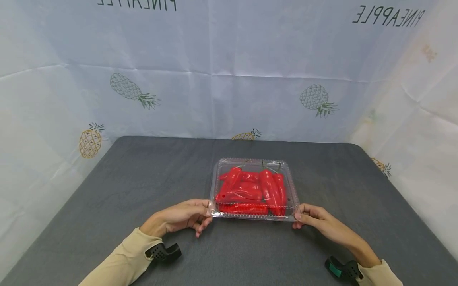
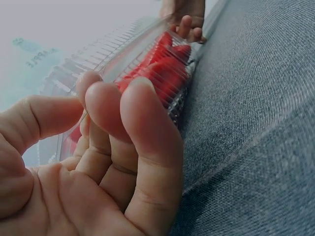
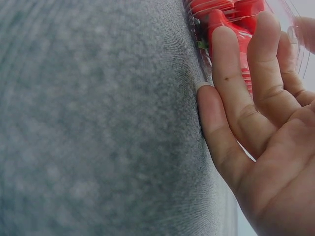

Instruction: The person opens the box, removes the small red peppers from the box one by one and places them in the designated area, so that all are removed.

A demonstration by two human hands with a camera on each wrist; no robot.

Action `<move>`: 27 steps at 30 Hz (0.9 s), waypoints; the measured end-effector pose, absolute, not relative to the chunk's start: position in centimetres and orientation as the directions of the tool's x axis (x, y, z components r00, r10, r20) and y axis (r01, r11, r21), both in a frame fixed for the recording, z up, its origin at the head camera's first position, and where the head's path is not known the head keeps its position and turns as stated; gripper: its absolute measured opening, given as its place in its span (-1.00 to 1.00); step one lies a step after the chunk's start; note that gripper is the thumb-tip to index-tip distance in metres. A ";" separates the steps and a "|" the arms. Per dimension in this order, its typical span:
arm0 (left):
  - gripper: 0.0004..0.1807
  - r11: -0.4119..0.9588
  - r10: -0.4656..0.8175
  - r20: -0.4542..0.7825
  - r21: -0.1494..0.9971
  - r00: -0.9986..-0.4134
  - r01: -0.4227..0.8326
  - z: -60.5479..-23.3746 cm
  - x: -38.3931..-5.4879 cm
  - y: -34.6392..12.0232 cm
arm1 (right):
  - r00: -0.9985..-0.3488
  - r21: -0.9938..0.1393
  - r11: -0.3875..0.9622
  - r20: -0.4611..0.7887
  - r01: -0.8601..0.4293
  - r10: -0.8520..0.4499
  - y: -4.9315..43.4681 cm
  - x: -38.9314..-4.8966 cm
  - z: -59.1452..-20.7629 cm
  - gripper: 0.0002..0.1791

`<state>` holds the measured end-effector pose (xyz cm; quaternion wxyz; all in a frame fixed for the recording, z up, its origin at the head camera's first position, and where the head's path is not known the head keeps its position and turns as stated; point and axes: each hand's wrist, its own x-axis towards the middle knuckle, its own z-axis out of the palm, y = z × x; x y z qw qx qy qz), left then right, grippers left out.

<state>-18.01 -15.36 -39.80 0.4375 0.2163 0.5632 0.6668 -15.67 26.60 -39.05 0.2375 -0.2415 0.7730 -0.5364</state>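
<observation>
A clear plastic clamshell box (image 1: 250,217) with its lid down lies near the middle of the table, holding several long red peppers (image 1: 273,192). At its front left corner my left hand (image 1: 184,216) pinches the rim between thumb and fingers. My right hand (image 1: 316,220) grips the front right corner the same way, thumb on top. The left wrist view shows the box's ridged edge (image 2: 93,59) behind curled left fingers (image 2: 150,123). Seen from the right wrist, red peppers (image 3: 229,29) show through the plastic beyond the right fingers (image 3: 226,59).
The dark grey table (image 1: 161,171) has rounded far corners. A white curtain (image 1: 232,103) printed with pineapples stands along its far edge and both sides. Black bands (image 1: 164,252) sit on both wrists over tan sleeves (image 1: 125,258).
</observation>
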 end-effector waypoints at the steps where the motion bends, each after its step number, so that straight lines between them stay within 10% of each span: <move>1: -0.92 0.020 0.826 -0.209 0.939 -0.523 -0.344 -39.8 -18.0 -15.4 | -0.770 -0.944 0.308 -0.110 -0.116 -0.628 26.6 -15.7 -39.1 -0.70; 19: -0.94 0.076 0.813 -0.238 0.948 -0.531 -0.308 -39.4 -18.1 -15.4 | -0.768 -0.946 0.304 -0.112 -0.112 -0.630 26.6 -15.8 -39.0 -0.68; 27: -0.88 0.158 0.703 -0.248 0.968 -0.666 -0.195 -39.1 -18.0 -15.3 | -0.768 -0.945 0.305 -0.107 -0.119 -0.631 26.7 -15.7 -39.2 -0.69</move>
